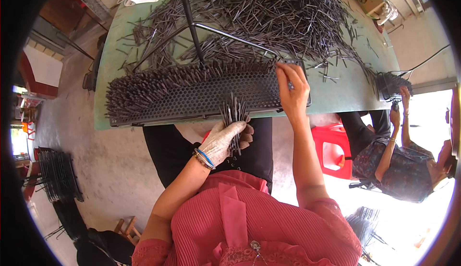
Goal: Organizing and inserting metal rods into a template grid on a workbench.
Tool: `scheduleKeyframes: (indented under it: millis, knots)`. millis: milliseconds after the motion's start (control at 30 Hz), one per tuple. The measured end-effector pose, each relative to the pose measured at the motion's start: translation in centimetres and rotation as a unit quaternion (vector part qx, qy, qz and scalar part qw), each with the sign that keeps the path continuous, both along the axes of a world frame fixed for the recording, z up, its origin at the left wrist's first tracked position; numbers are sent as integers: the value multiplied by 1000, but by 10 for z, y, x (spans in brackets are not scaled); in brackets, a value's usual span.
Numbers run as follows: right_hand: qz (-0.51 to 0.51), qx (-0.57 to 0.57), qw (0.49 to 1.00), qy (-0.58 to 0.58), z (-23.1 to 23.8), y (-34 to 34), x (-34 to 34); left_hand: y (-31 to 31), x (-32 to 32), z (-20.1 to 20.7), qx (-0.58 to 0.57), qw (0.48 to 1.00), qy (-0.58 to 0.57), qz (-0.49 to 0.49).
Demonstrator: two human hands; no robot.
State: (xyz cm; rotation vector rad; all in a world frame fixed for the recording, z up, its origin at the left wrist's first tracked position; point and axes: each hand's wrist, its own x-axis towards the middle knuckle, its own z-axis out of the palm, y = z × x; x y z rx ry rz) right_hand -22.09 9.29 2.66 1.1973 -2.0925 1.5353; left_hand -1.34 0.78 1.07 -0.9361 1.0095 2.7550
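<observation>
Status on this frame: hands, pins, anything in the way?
Left hand gloved, gripping pin bundle. Right hand bare, pinching at perforated tray right end. Loose pins heaped behind; nothing blocking.

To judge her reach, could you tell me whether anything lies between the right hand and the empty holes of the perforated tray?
Nothing visible does: the right hand is already at the perforated tray's right end, over open holes.
</observation>
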Motion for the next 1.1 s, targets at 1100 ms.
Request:
scheduleKeyframes:
  millis: [1100]
  knots:
    - [169,82,971,-151,16,-63,22,-3,18,-3,2,998,-2,59]
